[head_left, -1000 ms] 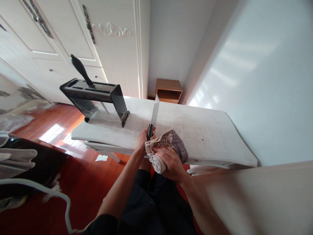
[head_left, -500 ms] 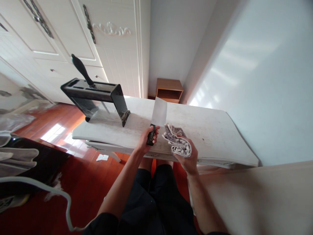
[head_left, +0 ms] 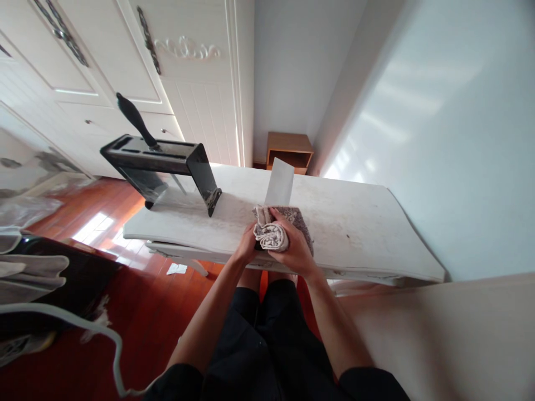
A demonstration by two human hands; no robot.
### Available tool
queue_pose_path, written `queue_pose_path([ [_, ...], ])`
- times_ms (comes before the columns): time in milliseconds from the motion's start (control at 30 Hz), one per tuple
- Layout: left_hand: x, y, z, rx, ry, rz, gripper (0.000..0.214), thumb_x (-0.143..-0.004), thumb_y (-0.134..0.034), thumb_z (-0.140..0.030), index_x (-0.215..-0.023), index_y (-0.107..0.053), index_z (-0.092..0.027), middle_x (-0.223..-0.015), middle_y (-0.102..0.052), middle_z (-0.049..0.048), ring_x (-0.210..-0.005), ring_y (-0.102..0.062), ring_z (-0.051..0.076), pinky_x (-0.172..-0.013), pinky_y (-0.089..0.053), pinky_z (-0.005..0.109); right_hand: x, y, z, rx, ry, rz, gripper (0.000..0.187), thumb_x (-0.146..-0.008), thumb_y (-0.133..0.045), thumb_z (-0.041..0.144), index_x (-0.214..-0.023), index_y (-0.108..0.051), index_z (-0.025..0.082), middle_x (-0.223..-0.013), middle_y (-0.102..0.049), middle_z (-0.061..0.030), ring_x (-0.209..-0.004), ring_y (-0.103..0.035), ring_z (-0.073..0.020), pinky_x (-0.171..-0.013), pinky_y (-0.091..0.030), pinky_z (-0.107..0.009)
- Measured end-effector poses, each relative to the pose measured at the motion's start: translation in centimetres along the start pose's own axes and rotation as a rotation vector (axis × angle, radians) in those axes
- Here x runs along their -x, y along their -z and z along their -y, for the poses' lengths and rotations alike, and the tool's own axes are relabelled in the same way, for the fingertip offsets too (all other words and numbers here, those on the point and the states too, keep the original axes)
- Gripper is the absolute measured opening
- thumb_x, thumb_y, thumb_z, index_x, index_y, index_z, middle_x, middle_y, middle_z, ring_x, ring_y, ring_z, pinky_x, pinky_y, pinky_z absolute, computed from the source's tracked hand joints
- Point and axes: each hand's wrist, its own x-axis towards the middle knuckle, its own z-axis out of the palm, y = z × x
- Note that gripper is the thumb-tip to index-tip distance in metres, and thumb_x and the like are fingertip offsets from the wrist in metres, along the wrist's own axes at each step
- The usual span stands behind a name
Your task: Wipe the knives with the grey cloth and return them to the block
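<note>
A cleaver [head_left: 279, 182] with a broad pale blade stands upright above the near edge of the white table [head_left: 359, 228]. My left hand [head_left: 246, 248] is shut on its black handle, which is mostly hidden behind the cloth. My right hand [head_left: 295, 248] grips a folded grey and beige patterned cloth [head_left: 273, 228] and presses it against the base of the blade. A black knife block [head_left: 163, 167] stands on the left part of the table with one black-handled knife [head_left: 132, 116] stuck in it.
White wardrobe doors [head_left: 125, 72] stand behind the table, and a small wooden cabinet [head_left: 289, 151] sits in the far corner. A pale wall runs along the right. Red wood floor, a dark bag and a white cable lie to the left.
My right hand brought the cloth from beside the cleaver onto the base of the blade, covering the handle. The blade stays upright with its broad face toward me.
</note>
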Motion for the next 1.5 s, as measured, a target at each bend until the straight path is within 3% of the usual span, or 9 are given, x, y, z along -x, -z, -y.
queue_pose_path([
  [200,0.1,0.1,-0.3,0.041,-0.021,-0.036,0.009,-0.069,-0.073,-0.020,-0.073,-0.067,-0.015,-0.071,-0.067,0.0008,-0.072,-0.061,0.016,-0.065,-0.049,0.025,0.6,-0.9,0.1,0.135,0.118,0.093,0.043,-0.068,-0.073,0.016,-0.108,-0.058,0.019,-0.147,-0.048,-0.0166,-0.140,-0.041,-0.0292,-0.113,-0.037,-0.044],
  [367,0.3,0.1,-1.1,0.112,0.102,0.076,0.031,-0.078,-0.070,-0.042,-0.093,-0.071,-0.015,-0.078,-0.067,0.0081,-0.080,-0.065,0.022,-0.068,-0.053,0.033,2.1,-1.6,0.8,0.202,0.171,0.200,0.036,-0.074,-0.065,0.018,-0.109,-0.057,0.019,-0.146,-0.049,-0.0165,-0.142,-0.038,-0.0278,-0.114,-0.034,-0.046],
  [567,0.2,0.7,-1.2,0.262,0.163,0.205,0.046,-0.071,-0.077,-0.047,-0.101,-0.072,-0.012,-0.074,-0.059,0.0017,-0.062,-0.054,0.009,-0.059,-0.050,0.020,3.4,-0.7,1.1,0.246,0.241,0.382,0.033,-0.076,-0.061,0.020,-0.110,-0.058,0.018,-0.143,-0.053,-0.0164,-0.138,-0.044,-0.0262,-0.114,-0.033,-0.044],
  [700,0.0,0.5,-1.1,0.229,0.136,0.214,0.043,-0.075,-0.073,-0.047,-0.095,-0.070,-0.009,-0.069,-0.053,-0.0008,-0.056,-0.050,0.006,-0.051,-0.043,0.017,3.8,0.5,0.2,0.208,0.289,0.400,0.035,-0.080,-0.060,0.021,-0.115,-0.057,0.018,-0.136,-0.060,-0.0153,-0.133,-0.050,-0.0242,-0.113,-0.035,-0.043],
  [833,0.3,-0.1,-1.0,0.172,0.099,0.177,0.046,-0.075,-0.070,-0.053,-0.089,-0.068,-0.009,-0.064,-0.051,-0.0022,-0.050,-0.047,0.006,-0.047,-0.039,0.018,4.1,2.1,-0.7,0.116,0.249,0.294,0.037,-0.079,-0.067,0.027,-0.115,-0.057,0.020,-0.130,-0.064,-0.0146,-0.125,-0.057,-0.0246,-0.109,-0.041,-0.041],
  [967,0.7,-0.6,-1.2,0.121,0.087,0.118,0.047,-0.075,-0.068,-0.056,-0.084,-0.065,-0.010,-0.060,-0.049,-0.0032,-0.047,-0.045,0.006,-0.046,-0.035,0.018,4.5,3.9,-2.2,0.057,0.091,0.059,0.046,-0.074,-0.074,0.025,-0.117,-0.057,0.020,-0.129,-0.064,-0.0142,-0.118,-0.062,-0.0263,-0.099,-0.050,-0.038],
  [1300,1.0,-0.6,-1.2,0.005,0.089,0.271,0.042,-0.076,-0.070,-0.052,-0.071,-0.052,-0.014,-0.055,-0.043,-0.0056,-0.044,-0.040,0.004,-0.045,-0.028,0.017,3.1,6.6,-8.5,0.076,-0.243,-0.578,0.048,-0.073,-0.076,0.040,-0.113,-0.061,0.017,-0.106,-0.071,-0.0084,-0.091,-0.068,-0.0215,-0.084,-0.054,-0.036],
  [1400,1.2,-0.6,-0.9,-0.095,0.036,0.263,0.044,-0.076,-0.070,-0.055,-0.072,-0.049,-0.016,-0.058,-0.044,-0.0055,-0.046,-0.043,0.005,-0.047,-0.030,0.018,1.8,7.7,-9.9,0.266,-0.268,-0.626,0.054,-0.074,-0.073,0.049,-0.114,-0.060,0.016,-0.108,-0.070,-0.0111,-0.095,-0.066,-0.0246,-0.087,-0.053,-0.039],
  [1500,1.4,-0.4,-0.6,-0.187,-0.012,0.260,0.046,-0.078,-0.066,-0.058,-0.073,-0.048,-0.017,-0.061,-0.047,-0.0046,-0.050,-0.049,0.007,-0.050,-0.035,0.020,0.7,8.6,-11.1,0.503,-0.333,-0.458,0.061,-0.075,-0.068,0.054,-0.121,-0.059,0.014,-0.113,-0.069,-0.0148,-0.102,-0.065,-0.0302,-0.090,-0.050,-0.043],
])
